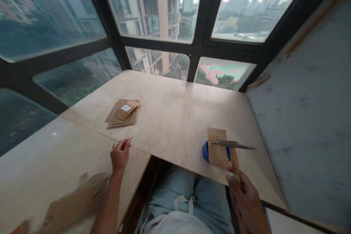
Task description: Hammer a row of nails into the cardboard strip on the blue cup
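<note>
My left hand (120, 154) rests on the left wooden board (55, 161), its fingers pinched on a thin dark nail (130, 139). Another small nail (113, 146) lies just left of it. My right hand (245, 199) grips the wooden handle of a hammer (235, 153) whose metal head hangs level above a small cardboard piece (217, 146). That cardboard piece lies over a blue object (205, 151) near the front edge of the big wooden tabletop (178, 117).
A stack of brown paper packets (123, 113) with a white label lies mid-left on the tabletop. A cardboard box (74, 204) sits at the lower left. Windows surround the far side; a grey wall panel (307, 109) stands on the right. My legs show between the boards.
</note>
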The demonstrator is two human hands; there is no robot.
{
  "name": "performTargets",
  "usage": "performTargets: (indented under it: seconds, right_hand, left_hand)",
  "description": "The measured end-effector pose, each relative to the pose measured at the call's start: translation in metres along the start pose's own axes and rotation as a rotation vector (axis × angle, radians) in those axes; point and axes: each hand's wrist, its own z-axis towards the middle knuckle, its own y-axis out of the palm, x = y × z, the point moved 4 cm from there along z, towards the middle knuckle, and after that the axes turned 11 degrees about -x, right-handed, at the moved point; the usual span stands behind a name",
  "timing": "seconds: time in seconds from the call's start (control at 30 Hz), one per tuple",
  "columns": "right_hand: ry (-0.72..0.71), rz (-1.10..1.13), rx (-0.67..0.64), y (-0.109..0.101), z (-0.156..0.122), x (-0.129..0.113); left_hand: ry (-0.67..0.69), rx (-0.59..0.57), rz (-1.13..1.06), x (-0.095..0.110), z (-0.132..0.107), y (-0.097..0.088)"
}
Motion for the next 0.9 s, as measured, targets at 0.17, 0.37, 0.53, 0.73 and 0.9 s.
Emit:
performTargets:
  seconds: [0.17,0.37,0.53,0.73,0.9]
  right_hand:
    - [0.005,0.008,0.022,-0.01,0.002,0.009]
    - [0.006,0.042,0.044,-0.016,-0.006,0.015]
    - [0.01,0.074,0.076,-0.023,-0.011,0.021]
    - [0.01,0.098,0.1,-0.032,-0.012,0.025]
    - [-0.003,0.082,0.099,-0.034,-0.01,0.026]
  left_hand:
    - [0.115,-0.236,-0.38,0.083,-0.01,0.053]
    - [0.062,-0.577,-0.799,0.173,-0.042,0.135]
    - [-0.139,-0.926,-1.111,0.208,-0.072,0.189]
    - [0.066,-0.901,-0.869,0.221,-0.076,0.207]
    - [0.402,-0.78,-0.614,0.234,-0.073,0.207]
